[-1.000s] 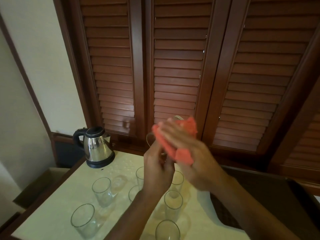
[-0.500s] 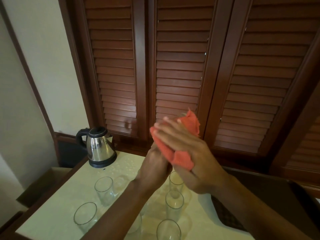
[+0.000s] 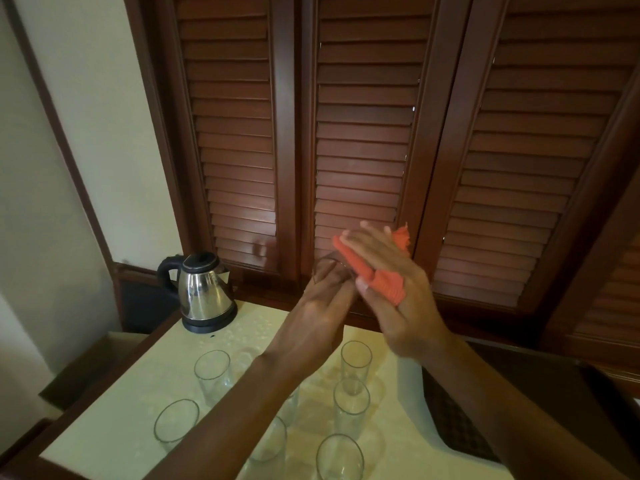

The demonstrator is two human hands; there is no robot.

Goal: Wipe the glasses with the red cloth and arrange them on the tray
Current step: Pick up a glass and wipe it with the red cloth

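The left hand [image 3: 322, 306] grips one glass [image 3: 329, 268], raised above the tabletop [image 3: 114, 424]; only part of its rim shows behind the fingers. The right hand [image 3: 391, 289] pinches the red cloth [image 3: 374, 268] between its fingers and lays it against the glass.

Handling, as a judgement: the glass is thin, rigid, light and fragile, and probably slippery under bare skin. Hold it round the lower wall, never by the rim. The cloth is soft and limp; bunch it so it fills the palm and follows the curved wall.

Several more glasses stand upright on the tabletop below the arms, among them one at the left [image 3: 212, 372] and one at the near edge [image 3: 340, 457], set close together. The dark tray [image 3: 460, 427] lies at the right, partly hidden by the right arm. A steel kettle [image 3: 204, 292] stands at the far left corner. Brown slatted doors [image 3: 360, 133] close the background.
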